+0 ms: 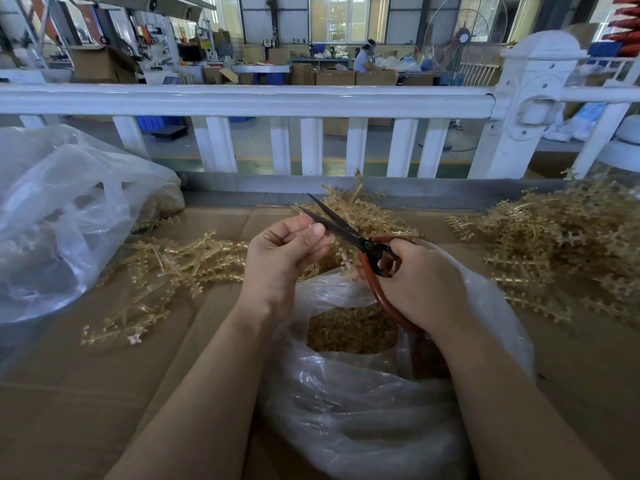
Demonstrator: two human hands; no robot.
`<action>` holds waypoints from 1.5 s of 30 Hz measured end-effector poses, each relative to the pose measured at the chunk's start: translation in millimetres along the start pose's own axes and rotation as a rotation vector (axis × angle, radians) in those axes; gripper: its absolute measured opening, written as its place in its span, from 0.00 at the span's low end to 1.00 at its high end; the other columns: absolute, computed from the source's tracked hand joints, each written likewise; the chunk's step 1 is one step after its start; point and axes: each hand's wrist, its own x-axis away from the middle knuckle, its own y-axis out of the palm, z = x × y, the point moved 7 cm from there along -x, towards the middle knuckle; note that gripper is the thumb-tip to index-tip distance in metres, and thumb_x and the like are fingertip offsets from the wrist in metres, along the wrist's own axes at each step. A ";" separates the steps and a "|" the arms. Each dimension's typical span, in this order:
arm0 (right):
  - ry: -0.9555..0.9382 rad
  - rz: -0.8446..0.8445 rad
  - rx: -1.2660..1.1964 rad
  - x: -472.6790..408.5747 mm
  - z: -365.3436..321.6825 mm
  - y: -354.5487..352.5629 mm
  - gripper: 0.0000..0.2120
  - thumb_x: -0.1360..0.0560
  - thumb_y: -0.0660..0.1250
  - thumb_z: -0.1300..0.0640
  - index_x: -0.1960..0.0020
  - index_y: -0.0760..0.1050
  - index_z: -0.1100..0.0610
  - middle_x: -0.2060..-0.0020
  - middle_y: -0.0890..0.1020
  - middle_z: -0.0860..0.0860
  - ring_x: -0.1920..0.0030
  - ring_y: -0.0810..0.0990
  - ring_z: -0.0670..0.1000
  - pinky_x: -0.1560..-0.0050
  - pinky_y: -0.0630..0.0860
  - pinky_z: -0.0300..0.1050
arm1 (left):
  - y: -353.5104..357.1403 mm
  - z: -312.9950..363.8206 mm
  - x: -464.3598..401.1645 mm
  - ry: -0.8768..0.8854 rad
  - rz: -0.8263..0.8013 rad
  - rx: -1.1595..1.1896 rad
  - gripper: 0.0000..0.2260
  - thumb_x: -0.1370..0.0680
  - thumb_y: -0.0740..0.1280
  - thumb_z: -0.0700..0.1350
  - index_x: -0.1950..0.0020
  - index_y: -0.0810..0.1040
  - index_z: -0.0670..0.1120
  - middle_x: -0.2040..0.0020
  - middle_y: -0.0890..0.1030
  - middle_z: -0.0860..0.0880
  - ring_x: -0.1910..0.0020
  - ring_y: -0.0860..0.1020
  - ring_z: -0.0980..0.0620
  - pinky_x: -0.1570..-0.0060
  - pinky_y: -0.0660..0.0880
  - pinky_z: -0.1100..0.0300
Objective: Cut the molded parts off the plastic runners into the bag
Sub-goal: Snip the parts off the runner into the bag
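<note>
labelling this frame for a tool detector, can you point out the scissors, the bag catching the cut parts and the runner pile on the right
scissors (pixel 341 228), head view, on the dark blades near the pivot
bag (pixel 363 403), head view, on its clear front wall below the opening
runner pile (pixel 568 244), head view, on the middle of the tangled heap

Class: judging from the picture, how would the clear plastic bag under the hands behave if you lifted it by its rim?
The clear plastic bag looks thin and crumpled, so probably floppy. The cut parts pooled inside would likely make it sag and swing bottom-heavy. Its glossy film may be slippery.

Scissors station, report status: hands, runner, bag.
Right hand holds scissors, blades open. Left hand pinches something small at blades. Bag open below. Nothing blocking.
</note>
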 end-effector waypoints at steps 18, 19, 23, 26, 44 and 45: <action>-0.083 -0.009 -0.039 0.1 -8.7 -5.0 0.29 0.34 0.58 0.21 0.51 0.76 0.44 0.66 0.72 0.35 0.64 0.70 0.38 0.63 0.61 0.27 | 2.1 14.5 3.0 0.219 0.038 -0.156 0.09 0.22 0.62 0.27 0.51 0.76 0.39 0.70 0.80 0.53 0.65 0.81 0.53 0.54 0.81 0.57; -0.085 -0.003 -0.036 0.4 -9.3 -5.8 0.31 0.34 0.56 0.20 0.51 0.76 0.44 0.66 0.72 0.35 0.63 0.71 0.39 0.63 0.61 0.27 | 2.5 14.9 3.3 0.220 0.039 -0.164 0.09 0.22 0.62 0.27 0.51 0.76 0.39 0.70 0.80 0.53 0.65 0.81 0.53 0.53 0.81 0.57; -0.087 0.050 -0.030 2.2 -12.5 -7.8 0.42 0.35 0.45 0.16 0.50 0.79 0.46 0.65 0.73 0.36 0.63 0.72 0.40 0.64 0.62 0.28 | 6.1 15.7 5.8 0.223 0.017 -0.185 0.08 0.23 0.63 0.27 0.52 0.77 0.38 0.68 0.81 0.50 0.64 0.81 0.52 0.53 0.81 0.56; -0.080 0.069 -0.022 2.2 -11.7 -8.0 0.40 0.34 0.46 0.16 0.51 0.79 0.45 0.66 0.74 0.36 0.64 0.72 0.40 0.64 0.62 0.27 | 9.0 15.4 7.1 0.225 -0.007 -0.177 0.06 0.23 0.63 0.26 0.52 0.76 0.36 0.67 0.81 0.49 0.64 0.80 0.51 0.54 0.80 0.57; -0.103 0.073 -0.012 -0.3 -12.7 -8.9 0.41 0.36 0.42 0.15 0.54 0.77 0.46 0.68 0.74 0.37 0.66 0.71 0.40 0.66 0.61 0.29 | 6.2 13.0 3.9 0.219 -0.017 -0.173 0.06 0.23 0.65 0.28 0.55 0.76 0.38 0.65 0.81 0.49 0.64 0.80 0.52 0.52 0.81 0.55; -0.100 0.079 -0.006 -0.4 -12.3 -9.3 0.40 0.35 0.44 0.16 0.54 0.78 0.46 0.68 0.74 0.37 0.66 0.71 0.41 0.66 0.61 0.29 | 6.6 12.9 3.7 0.220 -0.024 -0.174 0.06 0.23 0.65 0.29 0.56 0.76 0.39 0.66 0.81 0.50 0.64 0.80 0.52 0.52 0.81 0.54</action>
